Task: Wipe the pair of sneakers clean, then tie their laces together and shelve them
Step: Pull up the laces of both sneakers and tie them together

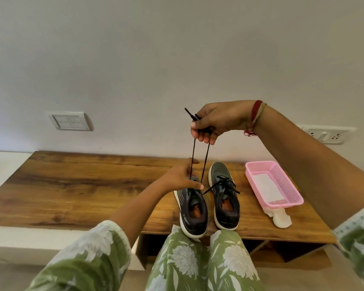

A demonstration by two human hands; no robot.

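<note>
Two dark sneakers with white soles stand side by side on the wooden bench top [72,185], toes toward the wall: the left sneaker [192,213] and the right sneaker [225,198]. My right hand [214,122] is raised above them and pinches the ends of two black laces [206,162], pulled up taut. Lower down, my left hand [182,177] hovers over the left sneaker's front, its thumb and fingers around the two strands just above the shoe. The left sneaker's toe is hidden behind that hand.
A pink plastic basket [290,196] with a white sheet inside sits at the bench's right. A crumpled white wipe [280,217] lies at its near end. Open shelf compartments [292,250] show under the bench. Wall switch plates [70,121] are mounted behind.
</note>
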